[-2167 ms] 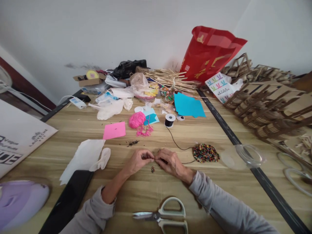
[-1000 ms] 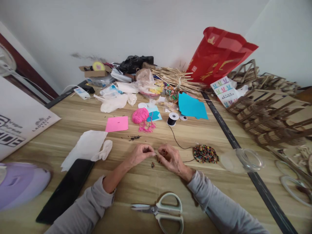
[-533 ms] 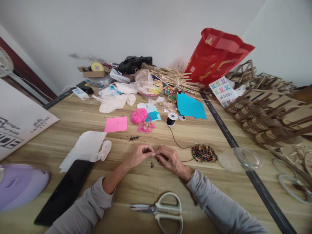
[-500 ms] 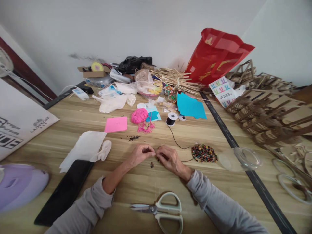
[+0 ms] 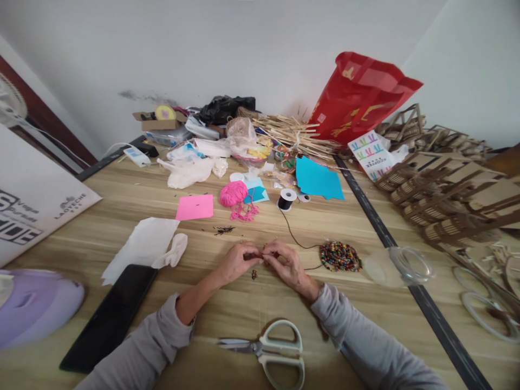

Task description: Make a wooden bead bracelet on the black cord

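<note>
My left hand (image 5: pixel 236 262) and my right hand (image 5: pixel 284 263) meet fingertip to fingertip low over the wooden table (image 5: pixel 122 206), pinching something very small between them where a thin black cord (image 5: pixel 293 235) ends. The cord runs back to a black spool (image 5: pixel 286 199). A couple of small dark beads (image 5: pixel 254 274) lie on the table just below my fingers. A pile of mixed coloured beads (image 5: pixel 340 256) sits to the right of my right hand. What exactly each fingertip grips is too small to make out.
Scissors (image 5: pixel 268 351) lie near the front edge. A black phone (image 5: pixel 109 317) and white tissue (image 5: pixel 144 252) are at left, a clear plastic jar (image 5: pixel 400 265) on its side at right. Pink yarn (image 5: pixel 233 194), coloured paper, a red bag (image 5: pixel 357 97) and wooden frames (image 5: pixel 447 184) crowd the back and right.
My hands have stayed together at the same spot, shifting slightly as the fingertips work. The view has tilted a little; nothing else on the table has moved.
</note>
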`<action>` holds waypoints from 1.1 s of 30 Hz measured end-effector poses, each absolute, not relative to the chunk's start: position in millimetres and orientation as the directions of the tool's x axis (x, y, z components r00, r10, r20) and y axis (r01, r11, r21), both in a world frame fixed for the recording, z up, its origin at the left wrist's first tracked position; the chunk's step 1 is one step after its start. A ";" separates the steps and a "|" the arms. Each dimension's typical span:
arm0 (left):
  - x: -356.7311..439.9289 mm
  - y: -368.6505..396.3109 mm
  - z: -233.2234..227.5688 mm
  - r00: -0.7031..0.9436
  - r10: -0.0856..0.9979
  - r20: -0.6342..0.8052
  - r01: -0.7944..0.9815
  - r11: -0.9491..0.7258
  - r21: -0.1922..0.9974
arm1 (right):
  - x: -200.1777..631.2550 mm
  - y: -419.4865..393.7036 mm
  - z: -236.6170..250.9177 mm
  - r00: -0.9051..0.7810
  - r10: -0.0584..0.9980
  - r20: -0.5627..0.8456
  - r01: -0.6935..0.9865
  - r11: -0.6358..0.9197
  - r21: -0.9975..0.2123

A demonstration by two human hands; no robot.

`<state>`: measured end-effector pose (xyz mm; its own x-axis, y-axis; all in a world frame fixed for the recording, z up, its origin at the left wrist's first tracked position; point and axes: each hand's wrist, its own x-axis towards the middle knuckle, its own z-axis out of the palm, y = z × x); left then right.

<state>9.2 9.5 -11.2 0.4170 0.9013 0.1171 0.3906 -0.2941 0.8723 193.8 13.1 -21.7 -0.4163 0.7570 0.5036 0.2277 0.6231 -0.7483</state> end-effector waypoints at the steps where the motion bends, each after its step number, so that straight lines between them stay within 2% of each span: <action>1: 9.9 9.3 -11.4 0.418 0.900 0.123 0.400 -0.304 0.865 | 193.2 12.6 -21.2 -0.419 0.754 0.505 0.221 0.624 -0.749; 6: 10.0 9.1 -13.8 0.388 0.917 0.096 0.403 -0.262 0.877 | 193.9 13.3 -21.0 -0.407 0.795 0.450 0.222 0.563 -0.796; 11: 8.5 10.1 -11.7 0.354 0.934 0.052 0.337 -0.180 0.924 | 213.7 26.9 -9.2 -0.438 0.853 0.283 0.389 0.464 -0.796; 13: 8.3 11.5 -10.8 0.333 0.942 0.041 0.311 -0.150 0.939 | 225.8 31.8 2.7 -0.521 0.833 0.187 0.498 0.475 -0.726; 16: 7.6 14.5 -11.8 0.303 0.953 0.033 0.276 -0.121 0.953 | 238.4 31.4 23.0 -0.637 0.770 -0.038 0.666 0.524 -0.531; 20: 6.3 17.6 -15.2 0.268 0.963 0.016 0.232 -0.080 0.969 | 235.3 20.4 39.1 -0.695 0.708 -0.128 0.688 0.602 -0.405; 24: 5.4 17.7 -15.1 0.253 0.967 0.011 0.198 -0.063 0.978 | 222.7 11.1 39.0 -0.701 0.692 -0.176 0.709 0.645 -0.285; 28: 5.3 17.1 -15.0 0.255 0.967 0.024 0.179 -0.071 0.981 | 216.7 7.9 31.5 -0.692 0.706 -0.151 0.718 0.649 -0.250; 30: 5.2 17.5 -16.5 0.246 0.969 0.019 0.169 -0.062 0.984 | 217.0 9.1 27.2 -0.688 0.720 -0.088 0.708 0.639 -0.300; 33: 5.2 18.1 -20.1 0.228 0.974 0.003 0.144 -0.037 0.989 | 219.8 13.4 21.6 -0.654 0.756 0.004 0.670 0.582 -0.461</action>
<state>5.2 18.1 -20.1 0.2277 0.9737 0.0032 0.1437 -0.0369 0.9889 219.8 13.4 21.6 -0.6541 0.7564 0.0040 0.6702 0.5819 -0.4607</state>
